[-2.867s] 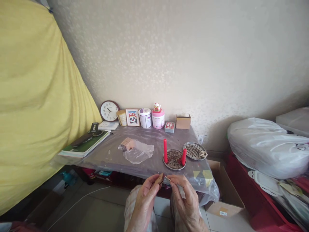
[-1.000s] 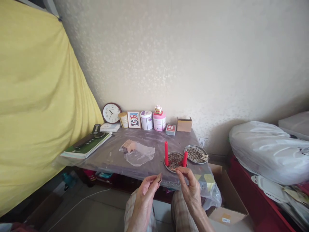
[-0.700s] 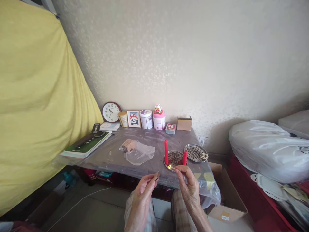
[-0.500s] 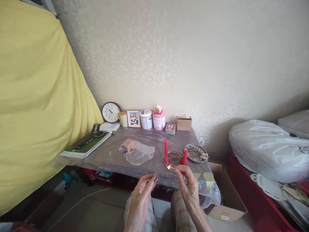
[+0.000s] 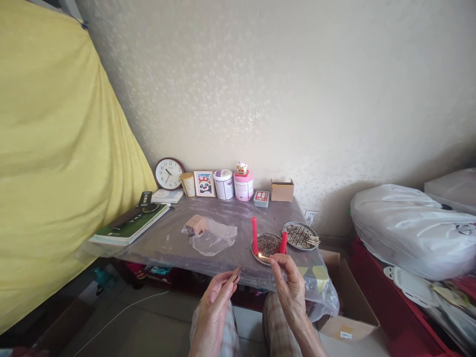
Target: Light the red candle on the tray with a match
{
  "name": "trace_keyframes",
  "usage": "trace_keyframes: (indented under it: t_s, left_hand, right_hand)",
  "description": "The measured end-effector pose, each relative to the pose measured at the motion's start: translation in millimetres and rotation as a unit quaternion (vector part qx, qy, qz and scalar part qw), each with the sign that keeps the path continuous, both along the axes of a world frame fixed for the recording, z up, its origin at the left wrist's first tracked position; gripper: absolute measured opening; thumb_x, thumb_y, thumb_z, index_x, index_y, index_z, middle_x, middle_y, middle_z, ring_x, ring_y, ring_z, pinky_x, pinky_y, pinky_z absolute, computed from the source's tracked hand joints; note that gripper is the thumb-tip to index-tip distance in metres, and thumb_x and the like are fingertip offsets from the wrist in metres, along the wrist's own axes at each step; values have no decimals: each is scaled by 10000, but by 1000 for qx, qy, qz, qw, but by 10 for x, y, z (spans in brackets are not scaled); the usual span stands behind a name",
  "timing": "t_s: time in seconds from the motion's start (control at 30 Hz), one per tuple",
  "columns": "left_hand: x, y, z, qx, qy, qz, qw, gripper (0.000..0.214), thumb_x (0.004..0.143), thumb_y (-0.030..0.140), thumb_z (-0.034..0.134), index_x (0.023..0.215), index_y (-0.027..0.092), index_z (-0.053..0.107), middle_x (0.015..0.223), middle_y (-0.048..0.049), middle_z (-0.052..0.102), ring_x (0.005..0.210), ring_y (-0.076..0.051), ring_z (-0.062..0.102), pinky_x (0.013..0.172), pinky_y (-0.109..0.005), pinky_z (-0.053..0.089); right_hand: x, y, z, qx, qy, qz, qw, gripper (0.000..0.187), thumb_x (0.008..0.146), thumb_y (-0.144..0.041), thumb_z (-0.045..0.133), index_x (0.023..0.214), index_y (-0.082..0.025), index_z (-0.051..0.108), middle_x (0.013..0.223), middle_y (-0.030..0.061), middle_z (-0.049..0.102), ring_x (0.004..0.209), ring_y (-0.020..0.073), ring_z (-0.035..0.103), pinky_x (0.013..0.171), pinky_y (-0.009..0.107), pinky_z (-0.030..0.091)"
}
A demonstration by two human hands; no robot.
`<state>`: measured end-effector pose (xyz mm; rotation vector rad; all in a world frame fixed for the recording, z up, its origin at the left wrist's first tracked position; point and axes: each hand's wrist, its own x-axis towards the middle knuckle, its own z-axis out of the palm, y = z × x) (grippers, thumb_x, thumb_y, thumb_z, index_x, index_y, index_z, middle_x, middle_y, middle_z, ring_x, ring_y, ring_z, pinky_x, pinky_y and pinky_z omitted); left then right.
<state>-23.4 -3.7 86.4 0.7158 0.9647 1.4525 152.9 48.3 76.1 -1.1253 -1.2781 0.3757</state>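
The right hand (image 5: 289, 285) is closely pinching a lit match (image 5: 265, 257) by its tail — the burning tip is sticking out beyond the fingertips, showing against the near edge of the candle plate (image 5: 267, 242). The left hand (image 5: 215, 307) is gripping a small matchbox (image 5: 235, 274) nearer the wearer than that plate, its end poking past the fingers. Two red candles (image 5: 255, 235) are standing on the plate — both unlit.
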Motion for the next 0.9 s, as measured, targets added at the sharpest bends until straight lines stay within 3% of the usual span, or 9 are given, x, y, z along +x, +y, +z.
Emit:
trace_keyframes:
  t_s: [0.43,0.9]
  left_hand:
    - [-8,-6,31,-13,-2,8,1000,324,767,464,762,977,217,762,1097,-84,759,1188,-306,585,1132,-482,351]
    - [-14,-17,25,-18,-2,10,1000,328,745,474,781,958,225,777,1083,-77,766,1149,-284,614,1072,-413,416]
  right_hand:
    - [6,46,-49,4,-9,-1,1000,169,923,-380,635,858,-230,678,794,3,706,727,170,643,698,271,508]
    - [1,45,-20,14,-17,-13,1000,196,911,-394,635,818,-226,676,746,12,711,667,177,645,648,275,521]
